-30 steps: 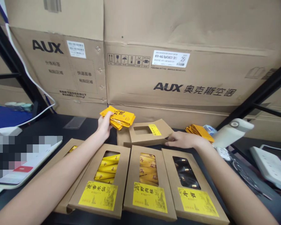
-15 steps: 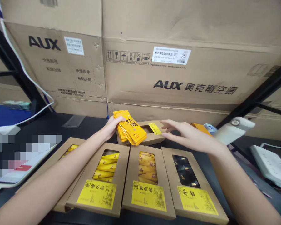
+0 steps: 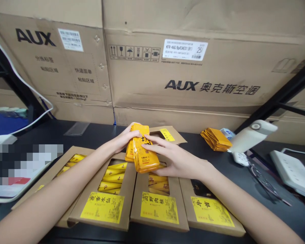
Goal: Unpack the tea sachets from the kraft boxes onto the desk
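Observation:
Both my hands hold a stack of orange-yellow tea packets (image 3: 143, 154) above the row of kraft boxes. My left hand (image 3: 124, 139) grips the stack from its left edge. My right hand (image 3: 171, 159) has its fingers laid on the packets' right side and top. Below lie three windowed kraft boxes with yellow labels: the left box (image 3: 104, 196), the middle box (image 3: 159, 203), the right box (image 3: 210, 211). An open, empty kraft box (image 3: 171, 134) sits just behind the packets.
Another kraft box (image 3: 57, 169) lies at far left, partly under my arm. A second pile of orange packets (image 3: 216, 139) lies at the right, beside a white handheld device (image 3: 251, 135) and a power strip (image 3: 292, 171). Large AUX cartons (image 3: 193, 67) wall the back.
My left hand brought the packet stack down and toward me. My right hand left the empty box and came across onto the packets.

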A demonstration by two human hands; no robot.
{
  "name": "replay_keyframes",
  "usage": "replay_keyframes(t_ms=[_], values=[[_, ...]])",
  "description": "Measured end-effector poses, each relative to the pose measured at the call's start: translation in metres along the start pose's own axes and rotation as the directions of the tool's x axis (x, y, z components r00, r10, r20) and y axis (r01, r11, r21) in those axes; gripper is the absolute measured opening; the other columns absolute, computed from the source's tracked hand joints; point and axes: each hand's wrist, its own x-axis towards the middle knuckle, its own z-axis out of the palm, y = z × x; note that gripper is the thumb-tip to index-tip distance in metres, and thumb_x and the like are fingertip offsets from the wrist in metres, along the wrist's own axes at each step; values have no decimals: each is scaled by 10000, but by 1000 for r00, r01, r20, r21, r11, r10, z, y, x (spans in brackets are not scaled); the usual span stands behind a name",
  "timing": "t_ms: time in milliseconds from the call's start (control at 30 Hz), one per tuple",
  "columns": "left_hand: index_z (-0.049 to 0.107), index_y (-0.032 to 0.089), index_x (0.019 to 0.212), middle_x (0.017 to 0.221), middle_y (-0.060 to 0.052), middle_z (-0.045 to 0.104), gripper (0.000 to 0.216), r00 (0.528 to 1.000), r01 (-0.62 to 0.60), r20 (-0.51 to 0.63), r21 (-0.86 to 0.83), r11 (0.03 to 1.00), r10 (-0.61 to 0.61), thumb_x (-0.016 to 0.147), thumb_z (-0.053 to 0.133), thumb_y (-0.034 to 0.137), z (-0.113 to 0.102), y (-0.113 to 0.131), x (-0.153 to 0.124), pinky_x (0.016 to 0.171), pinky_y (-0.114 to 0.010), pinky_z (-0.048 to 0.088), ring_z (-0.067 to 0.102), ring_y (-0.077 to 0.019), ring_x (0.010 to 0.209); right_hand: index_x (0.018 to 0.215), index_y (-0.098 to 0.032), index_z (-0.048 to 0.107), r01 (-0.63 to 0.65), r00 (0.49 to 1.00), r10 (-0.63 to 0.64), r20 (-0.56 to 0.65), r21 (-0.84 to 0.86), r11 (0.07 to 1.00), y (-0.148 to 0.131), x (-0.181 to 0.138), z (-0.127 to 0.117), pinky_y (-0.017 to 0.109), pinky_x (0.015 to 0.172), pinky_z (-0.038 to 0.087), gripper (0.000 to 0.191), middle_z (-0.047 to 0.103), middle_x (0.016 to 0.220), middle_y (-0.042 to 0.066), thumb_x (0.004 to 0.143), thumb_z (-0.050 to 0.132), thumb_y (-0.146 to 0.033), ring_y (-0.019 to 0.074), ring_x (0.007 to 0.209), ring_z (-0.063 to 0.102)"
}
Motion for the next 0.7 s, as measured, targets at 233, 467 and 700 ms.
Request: replay_keyframes(t_ms=[233, 467, 700], values=[[613, 139, 1026, 962, -79, 696, 366, 970, 117, 237, -306, 945, -44, 704, 611, 312, 1, 8, -2, 840, -347, 481, 646, -210, 859, 1383, -239, 359, -53, 990, 67, -120, 114, 992, 6, -1, -1, 460, 1063, 410, 716, 304, 1520, 116, 740, 671, -187, 254, 1350, 381], [564, 207, 1151, 1077, -66, 680, 438, 953, 90, 302, -299, 950, 5, 734, 693, 247, -11, 4, -1, 845, -333, 497, 657, -194, 908, 1272, -241, 408, -49, 974, 112, -199, 297, 954, 10, 2, -3, 463, 1022, 452, 674, 335, 1501, 124, 666, 686, -135, 260, 1255, 496], [482, 270, 1204, 1002, -33, 667, 577, 985, -56, 166, -5, 998, 56, 708, 759, 370, 0, 4, -5, 757, -316, 504, 656, -165, 827, 928, -228, 476, -99, 975, 146, -168, 258, 961, 10, 3, -2, 426, 985, 470, 319, 434, 1444, 99, 696, 689, -174, 254, 1265, 493]])
